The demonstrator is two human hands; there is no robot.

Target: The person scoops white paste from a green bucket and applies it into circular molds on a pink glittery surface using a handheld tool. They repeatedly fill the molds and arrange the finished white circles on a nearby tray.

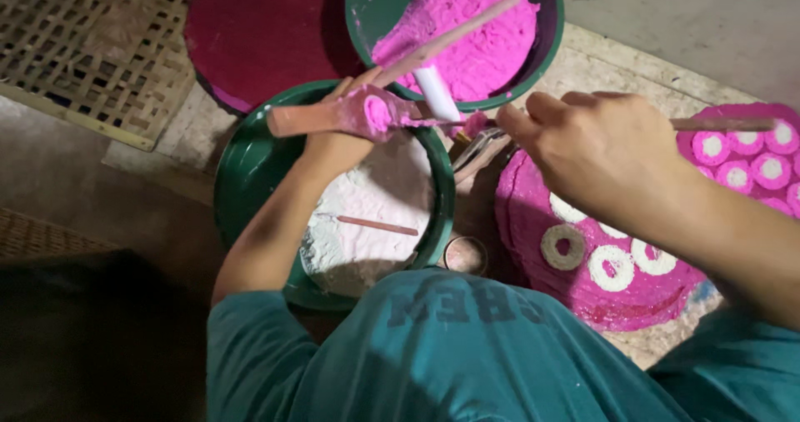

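Observation:
My left hand point(346, 126) grips a flat wooden paddle point(304, 119) smeared with pink paste, held over a green bowl point(242, 180) of white paste. My right hand point(596, 147) is closed on a thin wooden stick point(725, 124) that points right, its near end by the paddle's pink lump. Below my right hand a round pink-stained board point(533, 247) carries several white and tan paste rings point(563, 247). A second green bowl point(367, 5) of pink paste stands further off, with a wooden spatula point(467, 26) resting in it.
A dark red round tray point(258, 30) lies at the top left beside a woven bamboo mat point(92, 47). Another pink board point(750, 151) with rings sits at the right. A small stick point(377, 225) lies in the white paste. A small round tin point(465, 255) stands by my knee.

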